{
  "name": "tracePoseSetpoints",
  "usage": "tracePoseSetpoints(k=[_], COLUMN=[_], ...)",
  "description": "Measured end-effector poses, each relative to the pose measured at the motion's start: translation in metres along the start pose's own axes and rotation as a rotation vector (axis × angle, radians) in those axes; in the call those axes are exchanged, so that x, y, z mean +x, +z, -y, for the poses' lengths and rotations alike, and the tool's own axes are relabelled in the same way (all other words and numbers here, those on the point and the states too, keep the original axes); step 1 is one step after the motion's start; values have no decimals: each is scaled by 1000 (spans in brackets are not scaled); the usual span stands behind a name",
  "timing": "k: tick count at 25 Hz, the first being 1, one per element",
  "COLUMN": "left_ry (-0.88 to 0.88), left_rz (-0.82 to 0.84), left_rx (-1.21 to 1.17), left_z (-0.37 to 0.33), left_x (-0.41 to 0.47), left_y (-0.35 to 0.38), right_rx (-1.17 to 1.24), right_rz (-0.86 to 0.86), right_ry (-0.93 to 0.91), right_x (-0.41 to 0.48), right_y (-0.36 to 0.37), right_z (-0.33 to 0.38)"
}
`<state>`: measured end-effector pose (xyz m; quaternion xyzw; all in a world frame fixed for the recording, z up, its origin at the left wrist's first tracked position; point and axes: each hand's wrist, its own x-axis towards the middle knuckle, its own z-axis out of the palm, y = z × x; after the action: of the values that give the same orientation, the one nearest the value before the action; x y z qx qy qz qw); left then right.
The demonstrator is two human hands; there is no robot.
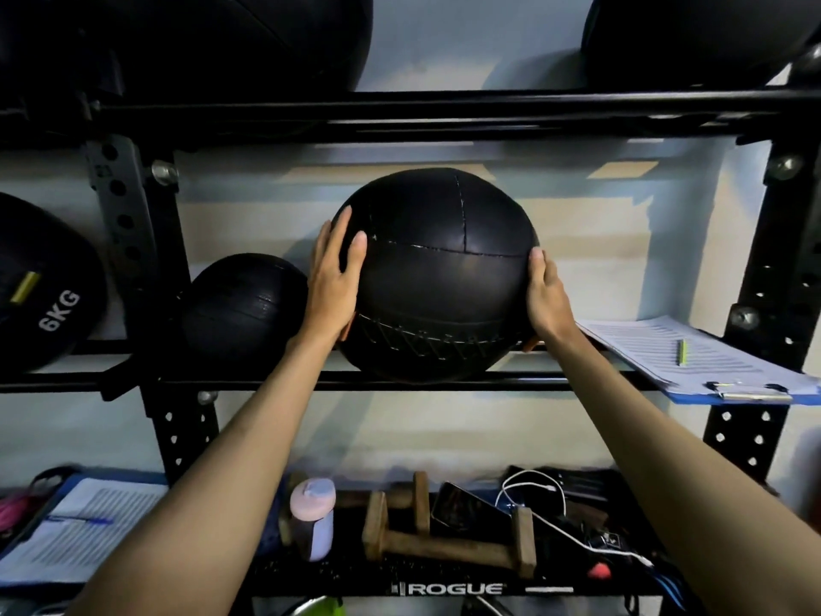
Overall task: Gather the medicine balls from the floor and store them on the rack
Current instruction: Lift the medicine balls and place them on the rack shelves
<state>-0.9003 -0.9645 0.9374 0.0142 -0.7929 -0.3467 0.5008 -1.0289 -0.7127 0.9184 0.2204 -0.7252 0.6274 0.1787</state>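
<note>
A large black stitched medicine ball (440, 269) sits on the middle rails of the black rack (444, 386). My left hand (333, 277) lies flat against its left side with fingers straight. On the ball's right side my right hand (544, 295) presses with fingers straight. A smaller black ball (242, 309) rests just left of it on the same shelf. A ball marked 6KG (40, 286) sits further left, beyond the upright. Two more black balls (249, 33) (693, 33) sit on the shelf above.
A clipboard with papers and a pen (693, 357) lies on the same shelf at the right. On the lower shelf are a bottle (313, 513), wooden handles (444, 540), a phone (462, 509), a white cable (555, 517) and another clipboard (80, 526).
</note>
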Motion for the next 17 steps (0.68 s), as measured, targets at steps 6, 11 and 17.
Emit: tracePoseSetpoints(k=[6, 11, 17], left_ry=[127, 453, 172], left_rz=[-251, -123, 443], left_rx=[262, 316, 270], left_z=[-41, -74, -75], left_x=[-50, -167, -339], left_y=[12, 93, 198], right_rx=[-63, -298, -634], right_rz=[-1, 47, 266], right_ry=[-24, -100, 51], right_x=[-50, -137, -259], right_y=[-21, -71, -182], right_z=[-9, -53, -155])
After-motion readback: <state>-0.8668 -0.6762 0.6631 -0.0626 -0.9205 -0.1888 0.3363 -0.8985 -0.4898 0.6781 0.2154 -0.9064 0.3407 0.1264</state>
